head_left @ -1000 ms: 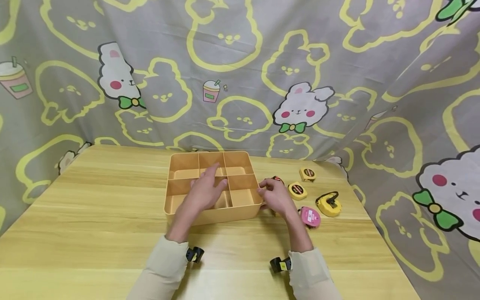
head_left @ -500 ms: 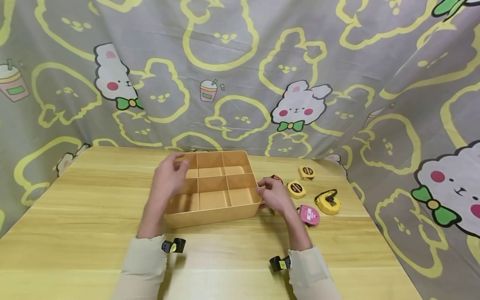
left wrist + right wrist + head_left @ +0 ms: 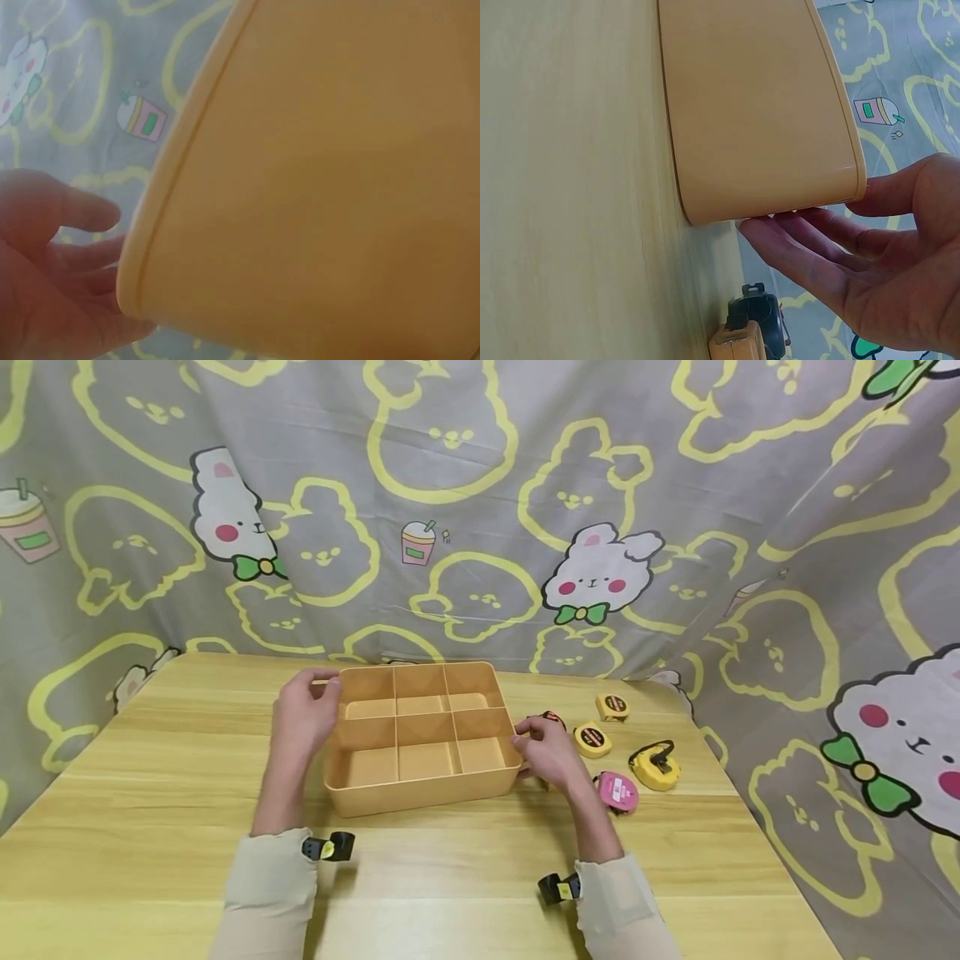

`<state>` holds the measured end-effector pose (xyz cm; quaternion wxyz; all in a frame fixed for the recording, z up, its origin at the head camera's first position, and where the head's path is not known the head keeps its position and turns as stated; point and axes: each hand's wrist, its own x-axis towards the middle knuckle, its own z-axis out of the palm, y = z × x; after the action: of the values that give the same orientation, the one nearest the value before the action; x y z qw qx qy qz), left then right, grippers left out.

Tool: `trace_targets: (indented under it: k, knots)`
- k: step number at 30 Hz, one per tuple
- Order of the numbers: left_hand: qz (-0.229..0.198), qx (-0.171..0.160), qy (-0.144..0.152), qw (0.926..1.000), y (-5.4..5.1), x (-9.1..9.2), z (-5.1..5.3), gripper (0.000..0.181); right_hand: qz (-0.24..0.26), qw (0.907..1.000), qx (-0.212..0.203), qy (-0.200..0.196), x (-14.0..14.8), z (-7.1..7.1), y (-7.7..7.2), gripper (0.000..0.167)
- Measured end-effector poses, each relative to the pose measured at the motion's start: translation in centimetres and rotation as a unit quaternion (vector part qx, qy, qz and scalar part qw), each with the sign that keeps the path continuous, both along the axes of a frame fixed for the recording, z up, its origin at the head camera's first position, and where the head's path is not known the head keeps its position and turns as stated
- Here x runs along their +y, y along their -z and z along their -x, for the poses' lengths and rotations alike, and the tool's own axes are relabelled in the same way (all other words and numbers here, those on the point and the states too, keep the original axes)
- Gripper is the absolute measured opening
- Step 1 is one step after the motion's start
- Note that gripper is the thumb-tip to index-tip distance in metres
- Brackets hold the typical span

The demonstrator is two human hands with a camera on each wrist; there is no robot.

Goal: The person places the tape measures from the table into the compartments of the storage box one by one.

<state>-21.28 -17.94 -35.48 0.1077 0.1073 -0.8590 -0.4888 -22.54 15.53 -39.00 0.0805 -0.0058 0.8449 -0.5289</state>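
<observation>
An orange-tan divided storage box [image 3: 423, 789] stands on the table with bare compartments. My left hand [image 3: 303, 706] is at its left side, fingers by the outer wall. In the left wrist view, that hand's thumb [image 3: 90, 210] sits apart from the rim, while its lower fingers lie along the box edge. At the opposite end, my right hand [image 3: 551, 752] holds the box by its right side. The right wrist view shows the thumb [image 3: 889, 195] at the rim and the fingertips [image 3: 761, 232] against the outer wall.
Several tape measures lie right of the box: yellow ones [image 3: 592, 740] [image 3: 613, 707], a yellow one with a black strap [image 3: 656, 767] and a pink one [image 3: 618, 792]. Another [image 3: 553, 718] is partly hidden behind my right hand. A patterned curtain [image 3: 480, 527] encloses the table [image 3: 172, 777].
My left hand has come out from over the compartments and moved left to the box's left side. My right hand has stayed at the right side.
</observation>
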Motion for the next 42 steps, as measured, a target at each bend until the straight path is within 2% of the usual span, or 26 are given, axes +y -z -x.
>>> trace_targets:
  k: [2, 4, 7, 11, 14, 17, 26, 34, 42]
  knots:
    - [-0.007, -0.004, -0.010, 0.9999, 0.0, -0.3, 0.0, 0.043, -0.001, 1.0000, 0.001, 0.001, 0.0, 0.0, 0.1, 0.025]
    - [-0.009, -0.015, -0.005, 0.9998, 0.1, -0.8, -0.1, 0.045, -0.001, 1.0000, 0.002, 0.000, 0.0, 0.0, 0.1, 0.026]
    - [0.009, -0.048, 0.033, 0.9983, 0.2, -1.6, -0.1, 0.053, -0.002, 1.0000, 0.002, -0.001, 0.0, -0.1, 0.1, 0.025]
    - [0.050, -0.095, 0.094, 0.9898, 0.7, -2.4, 0.2, 0.063, -0.004, 1.0000, 0.000, -0.001, 0.0, -0.1, 0.1, 0.026]
    - [0.033, -0.119, 0.129, 0.9840, 1.3, -2.3, 0.5, 0.062, -0.003, 1.0000, 0.001, 0.000, 0.0, 0.0, 0.1, 0.026]
    - [0.010, -0.132, 0.148, 0.9801, 1.9, -2.1, 0.8, 0.057, -0.001, 1.0000, 0.001, 0.002, 0.0, -0.1, 0.2, 0.025]
    - [0.038, -0.150, 0.155, 0.9757, 2.5, -1.8, 0.9, 0.058, 0.005, 1.0000, -0.001, -0.003, 0.0, 0.0, 0.3, 0.023]
    - [-0.048, -0.166, 0.174, 0.9696, 3.0, -2.7, 1.0, 0.062, 0.012, 0.9999, -0.003, -0.010, 0.0, 0.1, 0.0, 0.021]
    - [-0.061, -0.172, 0.193, 0.9641, 3.0, -3.1, 1.1, 0.064, 0.045, 0.9987, -0.011, -0.019, 0.4, 0.2, 0.3, 0.023]
